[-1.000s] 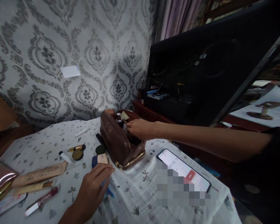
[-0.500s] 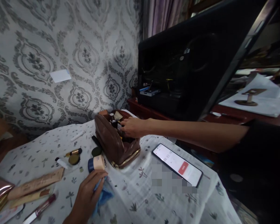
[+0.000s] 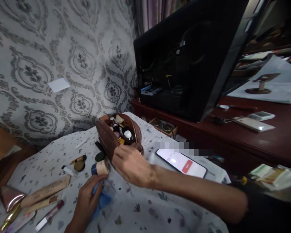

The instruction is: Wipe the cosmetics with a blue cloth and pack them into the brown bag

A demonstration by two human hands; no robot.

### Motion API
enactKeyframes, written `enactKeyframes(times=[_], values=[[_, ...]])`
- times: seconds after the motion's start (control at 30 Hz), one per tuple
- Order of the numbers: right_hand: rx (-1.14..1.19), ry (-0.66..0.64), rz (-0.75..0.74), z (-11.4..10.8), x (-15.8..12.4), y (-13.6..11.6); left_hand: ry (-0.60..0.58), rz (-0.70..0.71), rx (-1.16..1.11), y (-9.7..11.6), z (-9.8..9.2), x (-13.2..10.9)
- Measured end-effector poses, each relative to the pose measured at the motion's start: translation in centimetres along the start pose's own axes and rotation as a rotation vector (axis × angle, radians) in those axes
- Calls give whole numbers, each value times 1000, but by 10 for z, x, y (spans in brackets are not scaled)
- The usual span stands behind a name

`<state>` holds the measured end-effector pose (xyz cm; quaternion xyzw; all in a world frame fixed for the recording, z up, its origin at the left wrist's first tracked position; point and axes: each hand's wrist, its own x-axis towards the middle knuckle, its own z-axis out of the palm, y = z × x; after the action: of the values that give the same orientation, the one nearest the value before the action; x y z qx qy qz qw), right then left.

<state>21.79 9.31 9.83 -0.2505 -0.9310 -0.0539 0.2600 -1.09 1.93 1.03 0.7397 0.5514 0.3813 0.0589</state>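
Observation:
A brown makeup bag (image 3: 107, 137) stands unzipped on the patterned cloth, with a white-capped bottle (image 3: 127, 134) and other bottles inside. My right hand (image 3: 131, 165) is at the bag's near side, fingers curled down; it covers the bag's front, and whatever those fingers hold is hidden. Bunched under my left hand (image 3: 88, 191) is a blue cloth (image 3: 102, 198), gripped between thumb and fingers. Just beyond the left fingertips lies a beige and navy jar (image 3: 102, 168) on its side. A dark round item (image 3: 100, 157) rests between jar and bag.
At left lie a beige tube (image 3: 47, 191), a lip gloss tube (image 3: 49, 215), a gold-handled brush (image 3: 11, 216) and a round olive item (image 3: 79, 166). A phone (image 3: 184, 163) lies right of the bag, partly behind my right forearm. A television (image 3: 184, 71) stands behind.
My right hand has come out of the bag and moved down toward me, to its near side. The left hand stays by the jar with the blue cloth. The view has shifted slightly.

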Motion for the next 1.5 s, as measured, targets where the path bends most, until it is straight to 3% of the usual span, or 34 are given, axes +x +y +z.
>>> enactKeyframes(times=[0.1,0.2,0.37,0.47,0.53,0.7,0.87,1.0,1.5], values=[[85,74,-88,33,-18,-18,63,-99,44,-1,-8,1],[168,47,-134,60,-22,-29,107,-232,63,-1,-15,4],[341,-105,59,85,-7,-46,248,-371,9,-9,-13,16],[447,-95,149,96,3,-54,348,-377,-20,-19,-6,19],[520,-38,199,104,5,-56,344,-366,-44,-24,1,18],[675,154,305,121,-4,-56,172,-362,-87,-28,11,11],[710,184,355,128,-12,-54,97,-387,-65,-21,7,10],[695,125,384,127,-12,-51,59,-398,-89,-17,3,10],[597,-167,377,108,-7,-50,188,-404,-102,-15,1,15]])
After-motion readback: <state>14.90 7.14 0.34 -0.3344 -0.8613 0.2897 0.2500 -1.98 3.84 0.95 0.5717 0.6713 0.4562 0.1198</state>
